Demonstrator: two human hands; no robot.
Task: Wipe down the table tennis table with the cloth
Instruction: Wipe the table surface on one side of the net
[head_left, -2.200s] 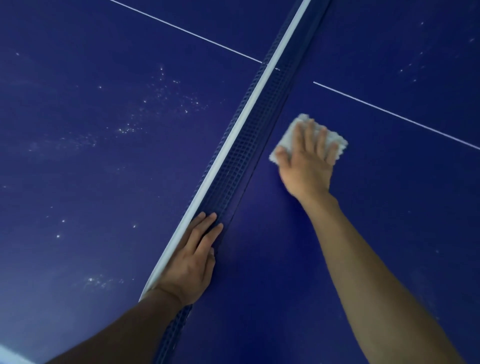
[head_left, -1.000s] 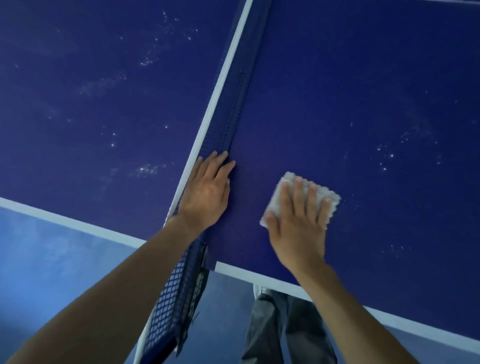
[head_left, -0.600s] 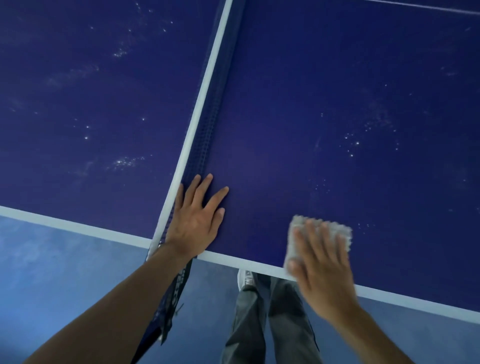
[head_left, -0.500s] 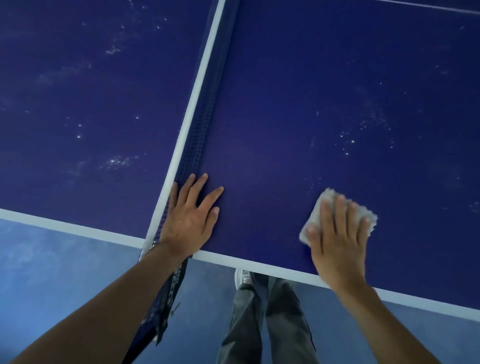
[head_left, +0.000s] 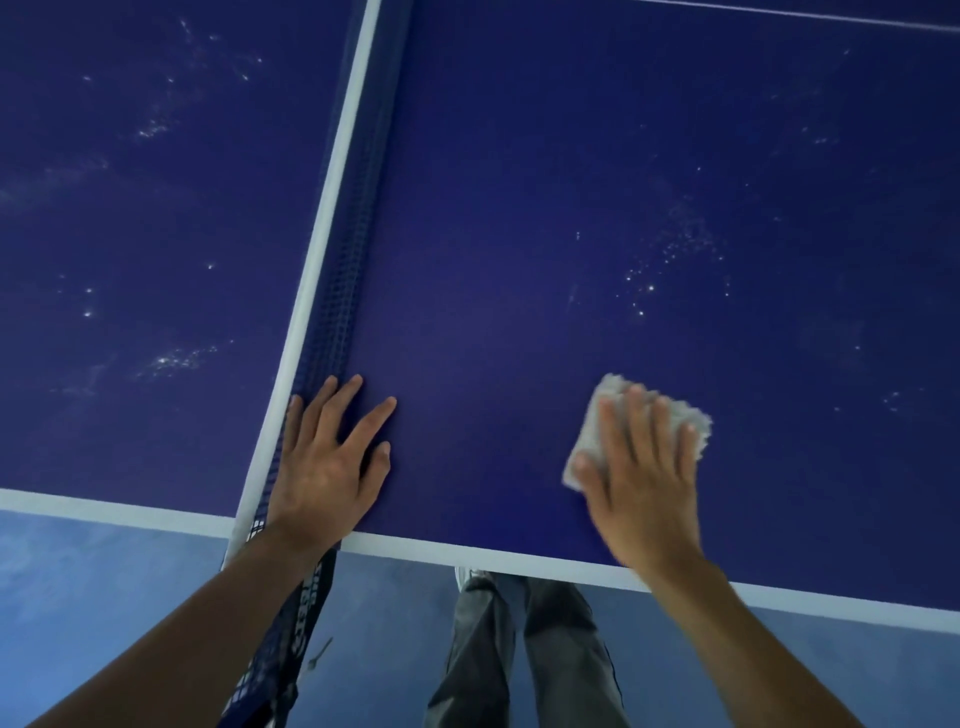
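The dark blue table tennis table (head_left: 519, 208) fills most of the view, with its white side line along the near edge. A small white cloth (head_left: 602, 410) lies flat on the right half near that edge. My right hand (head_left: 639, 467) presses on the cloth with straight, spread fingers and covers most of it. My left hand (head_left: 327, 462) rests flat on the table beside the net (head_left: 353, 260), fingers spread, its outer edge against the net's base.
White dust specks (head_left: 670, 260) dot the right half beyond the cloth, and more specks (head_left: 176, 358) lie on the left half past the net. Below the near edge are the blue floor (head_left: 104, 597) and my legs (head_left: 524, 654).
My right hand has slid the cloth from beside the net toward me and then to the right along the near edge. The left hand has stayed by the net.
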